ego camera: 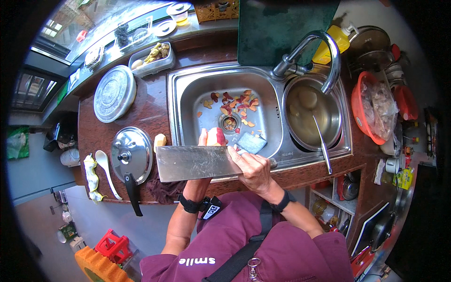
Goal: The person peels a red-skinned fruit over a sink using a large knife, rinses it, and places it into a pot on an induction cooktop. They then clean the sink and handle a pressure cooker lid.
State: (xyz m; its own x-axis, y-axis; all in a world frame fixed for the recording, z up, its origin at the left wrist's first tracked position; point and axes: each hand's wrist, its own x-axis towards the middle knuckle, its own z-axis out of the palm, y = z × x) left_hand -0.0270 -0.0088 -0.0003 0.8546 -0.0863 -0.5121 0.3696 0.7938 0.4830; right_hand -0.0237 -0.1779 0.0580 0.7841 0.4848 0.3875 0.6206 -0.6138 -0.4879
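My right hand [255, 167] grips a broad cleaver [197, 163], its blade pointing left across the front of the sink. Behind the blade my left hand [203, 138] holds a red-skinned sweet potato [215, 136], pale where some skin is off; most of that hand is hidden by the cleaver. Both hands are over the near rim of the steel sink basin [192, 102]. Red and orange peelings [243, 102] lie scattered on the basin floor around the drain [229, 123]. A peeled pale piece [160, 140] rests on the counter left of the sink.
To the right, a pot of cloudy water [303, 109] holds a ladle [321, 144] under the curved faucet [334, 60]. A pot lid [131, 155], a white spoon [106, 172] and a lidded round container [115, 93] occupy the left counter. A red basin [364, 109] stands far right.
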